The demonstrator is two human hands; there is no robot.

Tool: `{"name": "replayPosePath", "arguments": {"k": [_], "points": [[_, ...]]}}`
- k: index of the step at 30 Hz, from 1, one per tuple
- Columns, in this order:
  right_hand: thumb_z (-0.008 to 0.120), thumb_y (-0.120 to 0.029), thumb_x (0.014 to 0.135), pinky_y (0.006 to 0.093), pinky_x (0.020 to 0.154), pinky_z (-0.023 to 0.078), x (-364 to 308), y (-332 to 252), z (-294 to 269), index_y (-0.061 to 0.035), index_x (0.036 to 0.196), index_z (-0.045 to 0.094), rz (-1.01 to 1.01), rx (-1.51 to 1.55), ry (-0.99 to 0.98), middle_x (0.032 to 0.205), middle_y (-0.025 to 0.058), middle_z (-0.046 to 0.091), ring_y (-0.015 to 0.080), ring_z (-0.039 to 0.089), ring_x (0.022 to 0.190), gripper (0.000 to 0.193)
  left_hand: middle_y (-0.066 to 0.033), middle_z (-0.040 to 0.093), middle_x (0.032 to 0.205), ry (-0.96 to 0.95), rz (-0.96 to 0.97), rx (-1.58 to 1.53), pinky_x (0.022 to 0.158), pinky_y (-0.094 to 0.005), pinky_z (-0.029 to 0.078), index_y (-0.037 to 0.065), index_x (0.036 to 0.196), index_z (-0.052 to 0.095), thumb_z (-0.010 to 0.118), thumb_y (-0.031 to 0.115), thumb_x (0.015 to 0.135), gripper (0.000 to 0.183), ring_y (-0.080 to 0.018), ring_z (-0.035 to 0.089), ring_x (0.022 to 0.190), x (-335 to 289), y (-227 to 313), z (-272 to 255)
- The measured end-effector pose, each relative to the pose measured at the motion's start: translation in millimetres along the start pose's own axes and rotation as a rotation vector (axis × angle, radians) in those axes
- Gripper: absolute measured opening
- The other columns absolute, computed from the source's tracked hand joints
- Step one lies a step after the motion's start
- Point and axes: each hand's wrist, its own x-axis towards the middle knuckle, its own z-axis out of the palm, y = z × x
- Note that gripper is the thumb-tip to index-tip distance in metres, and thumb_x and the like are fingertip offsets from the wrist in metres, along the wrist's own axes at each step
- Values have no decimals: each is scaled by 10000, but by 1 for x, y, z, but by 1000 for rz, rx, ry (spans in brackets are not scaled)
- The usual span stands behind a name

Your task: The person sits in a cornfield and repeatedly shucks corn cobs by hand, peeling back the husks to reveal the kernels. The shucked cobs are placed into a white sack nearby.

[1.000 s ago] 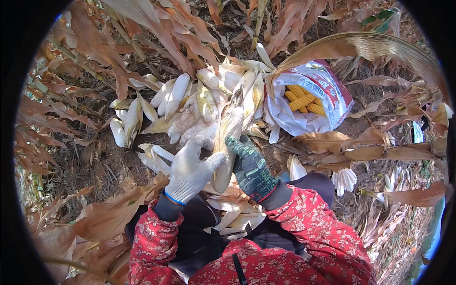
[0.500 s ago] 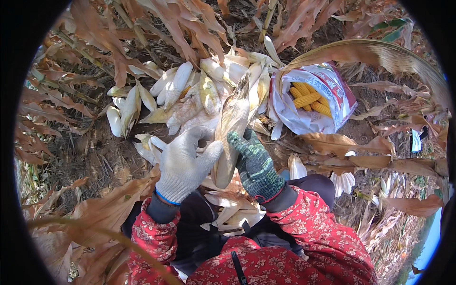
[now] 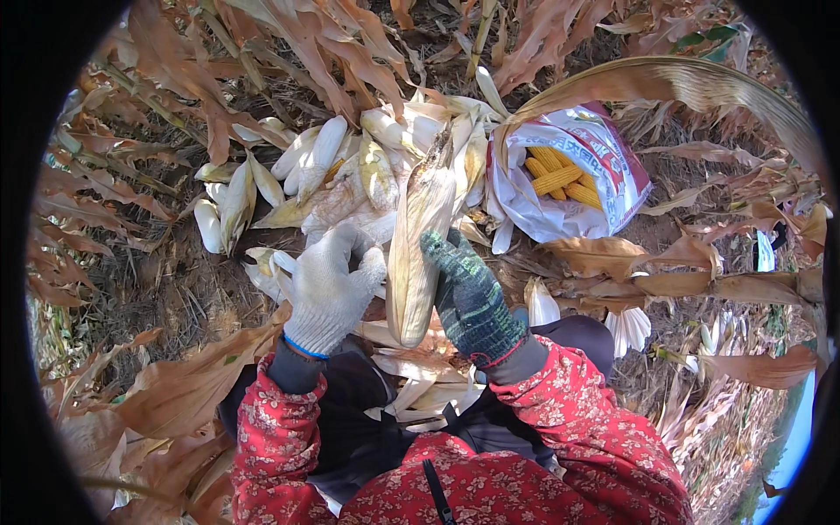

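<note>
My right hand [image 3: 475, 302], in a dark green patterned glove, grips a corn ear in its dry husk [image 3: 416, 254] from the right side. The ear stands nearly lengthwise before me, its ragged, darker end pointing away. My left hand [image 3: 332, 284], in a white knit glove, is just left of the ear and apart from it. Its thumb and fingers are bent, with a gap between them and nothing visible in them. Husk pieces [image 3: 416, 381] lie below the ear, between my legs.
Ahead lies a pile of corn ears in pale husks [image 3: 324, 157]. At right, a white and red plastic bag [image 3: 564, 229] gapes, holding several bare yellow cobs [image 3: 560, 179]. A long dry leaf [image 3: 647, 83] arches over it. Dry stalks [image 3: 245, 57] and leaves surround me.
My left hand has drawn a little left, away from the ear, and its thumb has come nearer its fingers. My right hand keeps its hold on the ear.
</note>
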Motion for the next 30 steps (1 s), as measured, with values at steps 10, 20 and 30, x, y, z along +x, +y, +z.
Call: {"name": "replayPosePath", "arguments": {"k": [10, 20, 30], "points": [[683, -186, 871, 293, 872, 471, 1, 1, -5, -22, 1227, 541, -33, -193, 13, 1087, 62, 615, 143, 583, 960, 417, -53, 598, 787, -31, 129, -173, 672, -286, 479, 0, 813, 616, 785, 213, 763, 276, -111, 574, 724, -4, -8, 10], [651, -210, 900, 306, 907, 471, -2, -2, 7, -6, 1233, 529, 29, 32, -56, 1091, 60, 615, 149, 588, 1005, 409, 0, 498, 656, -38, 28, -219, 569, -245, 406, -7, 768, 568, 649, 111, 807, 149, -63, 447, 613, 0, -1, -6], [689, -168, 872, 305, 848, 492, 10, 11, 0, 11, 1191, 563, -197, -464, -32, 1047, 69, 637, 138, 596, 932, 387, 31, 518, 685, -72, -89, -559, 573, -216, 412, 31, 767, 565, 653, 127, 823, 142, -43, 476, 620, -5, 7, -1]]}}
